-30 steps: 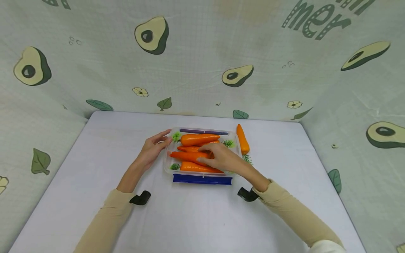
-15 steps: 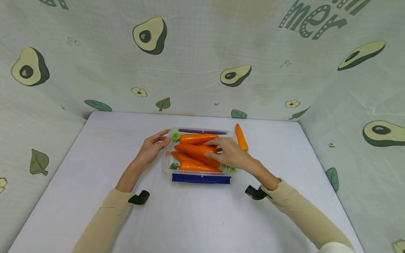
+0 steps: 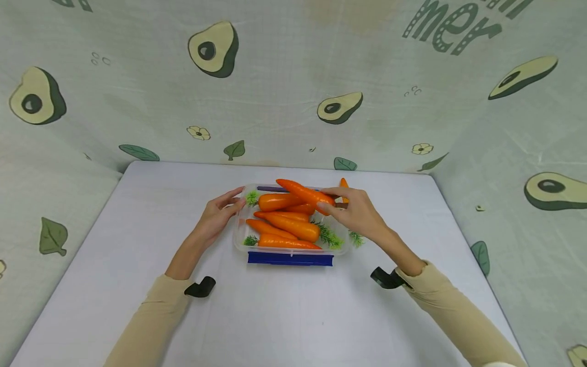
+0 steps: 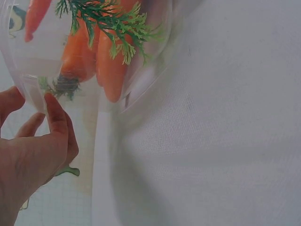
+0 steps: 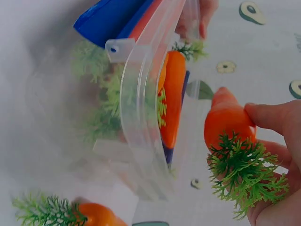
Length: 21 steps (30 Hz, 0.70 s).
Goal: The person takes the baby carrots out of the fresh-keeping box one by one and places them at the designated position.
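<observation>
A clear plastic container (image 3: 239,238) stands on the white table, with several orange toy carrots (image 3: 295,229) and green leafy tops (image 3: 332,237) inside. My left hand (image 3: 214,220) pinches its left rim between thumb and fingers; the left wrist view shows fingertips (image 4: 52,106) at the clear edge. My right hand (image 3: 359,211) grips one carrot (image 3: 300,190) by its thick end, raised over the container's back right part. That carrot's narrow tip points left and away. From the right wrist view, its green top (image 5: 247,172) hangs below the fingers.
Another carrot (image 3: 344,182) lies on the table (image 3: 275,311) just right of the container, mostly hidden behind my right hand. A blue latch flap (image 3: 290,259) folds out along the container's front, and another (image 3: 275,188) along the back. A cloth with avocado prints (image 3: 284,102) hangs behind the table.
My right hand has taken hold of a carrot in the container, lifted it, and moved it back and right. The left hand has stayed at the left rim.
</observation>
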Tool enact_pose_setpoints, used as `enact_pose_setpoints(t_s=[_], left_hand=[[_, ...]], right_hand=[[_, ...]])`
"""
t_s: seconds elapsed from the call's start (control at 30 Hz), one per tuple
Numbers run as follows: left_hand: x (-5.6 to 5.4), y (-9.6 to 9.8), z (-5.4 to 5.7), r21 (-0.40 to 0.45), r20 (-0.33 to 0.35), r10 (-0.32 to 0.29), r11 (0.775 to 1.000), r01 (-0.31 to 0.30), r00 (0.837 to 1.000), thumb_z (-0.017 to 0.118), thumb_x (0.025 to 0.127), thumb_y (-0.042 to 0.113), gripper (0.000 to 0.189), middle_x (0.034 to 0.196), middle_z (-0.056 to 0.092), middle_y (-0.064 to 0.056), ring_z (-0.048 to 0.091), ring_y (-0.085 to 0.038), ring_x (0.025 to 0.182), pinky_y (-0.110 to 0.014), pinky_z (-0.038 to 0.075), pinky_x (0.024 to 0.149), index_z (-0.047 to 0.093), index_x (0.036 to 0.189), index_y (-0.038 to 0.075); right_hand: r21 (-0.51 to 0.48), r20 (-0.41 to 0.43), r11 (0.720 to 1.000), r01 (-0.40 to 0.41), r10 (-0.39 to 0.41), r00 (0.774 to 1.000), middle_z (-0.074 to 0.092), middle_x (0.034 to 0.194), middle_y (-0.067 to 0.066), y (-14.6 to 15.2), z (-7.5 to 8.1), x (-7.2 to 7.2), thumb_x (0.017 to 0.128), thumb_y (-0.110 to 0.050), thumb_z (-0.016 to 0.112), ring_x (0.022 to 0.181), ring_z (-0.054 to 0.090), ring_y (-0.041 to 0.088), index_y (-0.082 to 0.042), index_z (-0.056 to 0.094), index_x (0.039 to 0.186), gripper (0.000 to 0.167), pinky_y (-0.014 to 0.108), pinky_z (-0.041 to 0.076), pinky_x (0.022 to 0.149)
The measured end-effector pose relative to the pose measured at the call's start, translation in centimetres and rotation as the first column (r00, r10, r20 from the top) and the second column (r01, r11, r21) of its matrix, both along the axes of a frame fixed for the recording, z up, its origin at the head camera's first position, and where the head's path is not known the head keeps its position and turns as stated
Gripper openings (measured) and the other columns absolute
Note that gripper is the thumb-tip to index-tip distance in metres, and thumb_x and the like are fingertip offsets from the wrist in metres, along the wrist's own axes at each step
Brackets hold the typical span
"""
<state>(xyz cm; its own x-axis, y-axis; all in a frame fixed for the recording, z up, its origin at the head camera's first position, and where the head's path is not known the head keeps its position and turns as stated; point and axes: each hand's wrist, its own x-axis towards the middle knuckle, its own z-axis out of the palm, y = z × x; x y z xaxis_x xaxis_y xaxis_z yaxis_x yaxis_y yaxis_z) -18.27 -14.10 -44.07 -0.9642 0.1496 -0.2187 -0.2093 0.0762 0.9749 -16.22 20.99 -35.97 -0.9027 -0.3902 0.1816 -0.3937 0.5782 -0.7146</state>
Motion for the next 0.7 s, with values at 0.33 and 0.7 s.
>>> enact_pose_setpoints(t_s=[0.33,0.7], left_hand=[[-0.1,-0.1,-0.4,-0.022,-0.012,0.007,1.000,-0.008,1.000,0.064,0.103,0.033,0.055,0.138,0.052,-0.013,0.054,-0.015,0.114,-0.021,0.045,0.101,0.049,0.155,0.019],[0.1,0.0,-0.2,-0.014,-0.005,0.005,1.000,-0.005,1.000,0.065,0.103,0.035,0.057,0.142,0.049,-0.015,0.051,-0.016,0.117,-0.020,0.044,0.102,0.049,0.155,0.020]], right_hand=[[-0.058,-0.022,0.977,0.206,-0.207,0.978,0.069,0.122,0.022,3.2,-0.6,-0.2,0.096,-0.017,0.076,0.111,0.069,0.036,0.004,0.069,0.128,0.039,0.039,0.058,0.084],[-0.116,-0.076,0.928,0.355,-0.365,0.928,0.070,0.118,0.022,6.4,-2.8,-0.3,0.098,-0.023,0.073,0.107,0.066,0.035,0.001,0.070,0.128,0.039,0.006,0.049,0.075]])
